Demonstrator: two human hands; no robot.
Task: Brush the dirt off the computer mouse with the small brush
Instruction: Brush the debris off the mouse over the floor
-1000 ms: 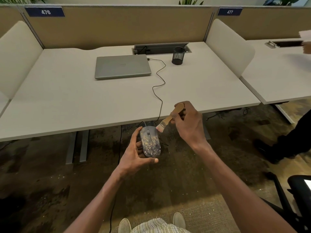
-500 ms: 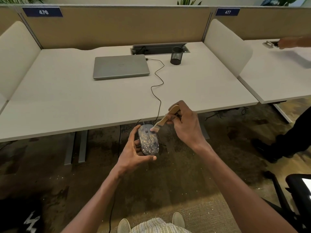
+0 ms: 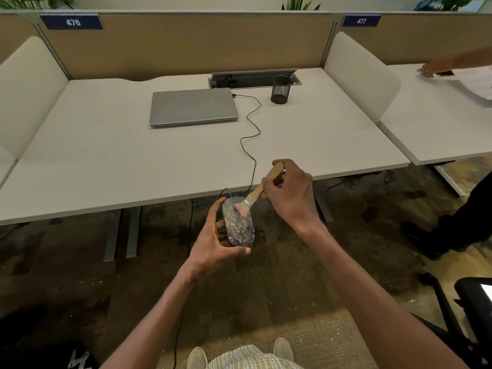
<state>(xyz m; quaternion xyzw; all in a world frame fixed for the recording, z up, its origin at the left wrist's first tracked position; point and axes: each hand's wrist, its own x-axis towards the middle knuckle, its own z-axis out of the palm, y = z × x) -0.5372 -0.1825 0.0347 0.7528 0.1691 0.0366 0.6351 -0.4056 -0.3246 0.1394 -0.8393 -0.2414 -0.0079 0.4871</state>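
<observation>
Left hand (image 3: pixel 213 241) grips speckled mouse (image 3: pixel 238 225); right hand (image 3: pixel 290 194) presses brush (image 3: pixel 259 191) bristles onto it.

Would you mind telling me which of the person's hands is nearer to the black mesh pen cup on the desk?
Right. The right hand holds the brush at the desk's front edge, below the pen cup. The left hand grips the mouse lower, off the desk.

an open-plan office is shown: white desks (image 3: pixel 133 161) are separated by fabric partitions (image 3: pixel 186 43) with numbered plates (image 3: pixel 72 22), and a closed laptop (image 3: pixel 193 106) is seen.
</observation>
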